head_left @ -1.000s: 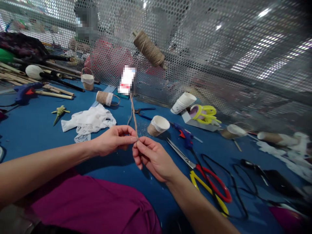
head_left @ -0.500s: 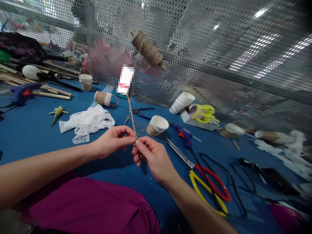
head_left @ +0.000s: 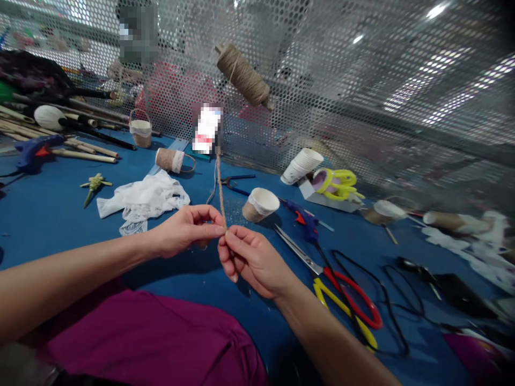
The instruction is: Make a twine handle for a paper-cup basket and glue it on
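Note:
A thin, twine-wrapped stem [head_left: 221,190] stands up from between my fingertips, pointing away from me over the table. My left hand [head_left: 189,230] pinches it near its lower end. Right beside it, my right hand [head_left: 251,257] grips the same stem between thumb and fingers; the part inside my palm is hidden. A loose thin strand of twine [head_left: 213,185] hangs down along the stem's left side. Just beyond my right hand stands a paper cup wrapped in twine with a white lace rim [head_left: 257,208].
Large scissors with red and yellow handles [head_left: 322,273] and a blue glue gun [head_left: 304,221] lie to the right. White lace [head_left: 148,198] is heaped at left. Pliers [head_left: 237,182], a lit phone [head_left: 207,130] and stacked paper cups [head_left: 301,165] are farther back, below a twine spool [head_left: 243,75].
The stem has swung from a leftward lean to nearly upright. Both hands stay in almost the same place, with the right fingers slightly shifted.

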The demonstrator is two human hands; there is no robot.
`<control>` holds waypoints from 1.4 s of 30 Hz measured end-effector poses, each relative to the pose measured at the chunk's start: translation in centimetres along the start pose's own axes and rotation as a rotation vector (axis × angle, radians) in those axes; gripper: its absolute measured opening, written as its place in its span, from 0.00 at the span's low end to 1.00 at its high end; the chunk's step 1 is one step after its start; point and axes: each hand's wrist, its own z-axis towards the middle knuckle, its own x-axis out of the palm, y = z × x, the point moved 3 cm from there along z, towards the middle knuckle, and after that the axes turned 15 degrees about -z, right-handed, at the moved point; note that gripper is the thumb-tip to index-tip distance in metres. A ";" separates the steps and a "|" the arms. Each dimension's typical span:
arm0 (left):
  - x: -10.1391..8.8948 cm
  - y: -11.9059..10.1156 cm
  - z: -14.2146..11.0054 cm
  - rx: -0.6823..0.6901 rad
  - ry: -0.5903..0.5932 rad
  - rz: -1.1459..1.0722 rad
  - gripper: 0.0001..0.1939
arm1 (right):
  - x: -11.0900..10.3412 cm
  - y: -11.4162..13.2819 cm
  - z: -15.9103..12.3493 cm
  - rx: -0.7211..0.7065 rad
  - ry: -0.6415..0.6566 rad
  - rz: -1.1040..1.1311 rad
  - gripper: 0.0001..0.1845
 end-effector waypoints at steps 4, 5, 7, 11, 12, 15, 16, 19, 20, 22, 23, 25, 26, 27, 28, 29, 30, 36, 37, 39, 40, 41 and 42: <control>-0.1 0.0 0.1 0.022 -0.063 0.023 0.08 | -0.5 0.2 -0.2 -0.107 -0.283 -0.383 0.09; -0.1 0.0 0.1 0.027 -0.075 0.028 0.08 | -0.5 0.3 -0.3 -0.136 -0.328 -0.462 0.08; -0.1 0.1 0.1 0.031 -0.079 0.033 0.07 | -0.5 0.5 -0.4 -0.187 -0.376 -0.552 0.07; -0.1 0.2 0.1 0.027 -0.063 0.018 0.08 | -0.5 0.4 -0.4 -0.180 -0.329 -0.507 0.08; -0.1 0.2 0.2 0.027 -0.060 0.014 0.08 | -0.5 0.3 -0.4 -0.164 -0.297 -0.461 0.08; -0.1 0.1 0.2 0.024 -0.046 0.008 0.09 | -0.5 0.1 -0.1 -0.132 -0.201 -0.297 0.10; -0.1 0.1 0.2 0.024 -0.040 0.006 0.09 | -0.5 0.0 0.0 -0.125 -0.176 -0.239 0.10; -0.1 0.1 0.2 0.016 -0.029 -0.009 0.10 | -0.3 -0.1 0.1 -0.090 -0.106 -0.083 0.10; -0.1 0.1 0.1 0.010 -0.025 -0.020 0.10 | -0.2 -0.1 0.1 -0.072 -0.075 -0.041 0.10; -0.1 0.1 0.1 -0.009 -0.015 -0.049 0.10 | 0.0 -0.1 0.2 -0.038 -0.016 0.035 0.10; -0.1 0.1 0.1 -0.020 -0.007 -0.063 0.11 | 0.1 -0.1 0.2 -0.025 0.012 0.067 0.10; 0.0 0.1 0.1 -0.037 0.007 -0.077 0.11 | 0.2 -0.1 0.2 -0.013 0.043 0.102 0.11; 0.0 0.2 0.2 -0.038 0.009 -0.077 0.10 | 0.2 -0.1 0.2 -0.014 0.035 0.092 0.11; -0.1 0.2 0.2 -0.034 0.004 -0.073 0.10 | 0.1 -0.2 0.2 -0.022 0.004 0.054 0.11; -0.1 0.2 0.2 -0.027 -0.007 -0.068 0.10 | 0.0 -0.2 0.2 -0.036 -0.046 -0.010 0.11; -0.2 0.2 0.2 -0.018 -0.022 -0.060 0.10 | -0.2 -0.2 0.2 -0.054 -0.110 -0.093 0.11; -0.3 0.3 0.3 -0.009 -0.040 -0.050 0.10 | -0.3 -0.2 0.2 -0.075 -0.176 -0.182 0.10; -0.2 0.3 0.3 0.009 -0.070 0.024 0.08 | -0.5 -0.1 0.0 -0.151 -0.278 -0.410 0.08; -0.2 0.3 0.3 0.009 -0.067 0.031 0.08 | -0.4 -0.1 -0.1 -0.153 -0.265 -0.401 0.08; -0.2 0.2 0.2 0.011 -0.063 0.031 0.08 | -0.4 0.0 -0.1 -0.147 -0.236 -0.368 0.08; -0.3 0.2 0.2 0.014 -0.061 0.028 0.09 | -0.4 0.0 -0.1 -0.142 -0.222 -0.348 0.09; -0.3 0.2 0.2 0.016 -0.057 0.024 0.09 | -0.4 -0.1 -0.1 -0.137 -0.206 -0.325 0.09; -0.3 0.2 0.2 0.016 -0.052 0.017 0.09 | -0.4 -0.1 0.0 -0.132 -0.190 -0.300 0.09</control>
